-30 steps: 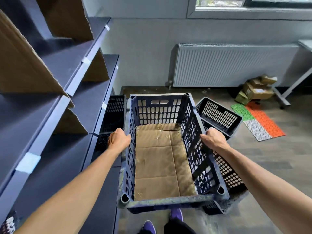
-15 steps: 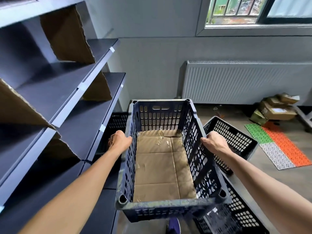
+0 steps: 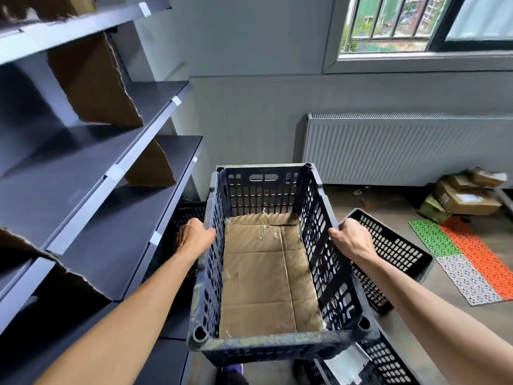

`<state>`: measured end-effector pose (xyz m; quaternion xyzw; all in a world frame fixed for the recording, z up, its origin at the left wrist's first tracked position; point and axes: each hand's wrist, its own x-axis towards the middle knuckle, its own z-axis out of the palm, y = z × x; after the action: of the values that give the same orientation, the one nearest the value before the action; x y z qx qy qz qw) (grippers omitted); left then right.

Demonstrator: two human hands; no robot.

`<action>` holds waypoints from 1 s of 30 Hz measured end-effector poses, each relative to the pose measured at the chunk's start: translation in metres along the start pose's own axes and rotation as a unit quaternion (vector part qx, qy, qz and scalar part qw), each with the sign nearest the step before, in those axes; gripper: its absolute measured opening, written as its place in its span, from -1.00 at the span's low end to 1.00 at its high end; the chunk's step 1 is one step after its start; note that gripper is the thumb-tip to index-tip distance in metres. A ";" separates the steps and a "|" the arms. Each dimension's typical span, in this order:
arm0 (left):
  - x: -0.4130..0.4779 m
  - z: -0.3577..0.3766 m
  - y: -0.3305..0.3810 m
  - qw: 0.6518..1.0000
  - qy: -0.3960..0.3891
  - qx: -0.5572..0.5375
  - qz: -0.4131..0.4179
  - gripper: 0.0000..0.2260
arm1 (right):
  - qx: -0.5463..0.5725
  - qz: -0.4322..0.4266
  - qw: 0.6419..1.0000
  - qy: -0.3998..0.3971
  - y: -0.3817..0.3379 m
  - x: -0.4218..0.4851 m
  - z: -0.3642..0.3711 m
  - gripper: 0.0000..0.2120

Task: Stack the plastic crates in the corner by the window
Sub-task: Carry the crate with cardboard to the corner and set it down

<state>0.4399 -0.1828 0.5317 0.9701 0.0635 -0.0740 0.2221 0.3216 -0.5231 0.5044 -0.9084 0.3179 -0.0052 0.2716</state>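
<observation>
A dark blue perforated plastic crate (image 3: 273, 262) is held up off the floor, directly in front of the person, its long axis running straight away from the body toward the wall under the window (image 3: 427, 23). A flat sheet of cardboard (image 3: 268, 279) lines its bottom. The left hand (image 3: 194, 237) clasps the top rim of the left long side and the right hand (image 3: 351, 240) clasps the right rim, at matching points a little past the crate's middle, so neither hand leads. Behind the left hand, a second crate (image 3: 191, 215) sits low against dark shelving (image 3: 105, 168), toward the corner. A black crate (image 3: 388, 254) lies on the floor just right of the carried one, another (image 3: 388, 362) partly beneath its near end. A white radiator (image 3: 402, 148) lines the wall ahead
</observation>
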 end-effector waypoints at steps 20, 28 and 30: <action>0.202 -0.011 0.031 0.997 -0.059 -0.040 0.034 -0.79 | -0.016 0.067 0.997 0.033 -0.092 0.127 0.043 -0.69; 0.253 -0.014 0.054 0.997 -0.051 -0.050 0.040 -0.72 | -0.001 0.064 0.997 0.034 -0.117 0.178 0.043 -0.70; 0.266 -0.011 0.063 0.997 -0.051 -0.051 0.037 -0.71 | 0.000 0.061 0.998 0.032 -0.119 0.197 0.042 -0.70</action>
<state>0.7115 -0.2100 0.5224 0.9542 0.0202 -0.1121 0.2768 0.5549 -0.5398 0.4954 -0.8867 0.3810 -0.0180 0.2613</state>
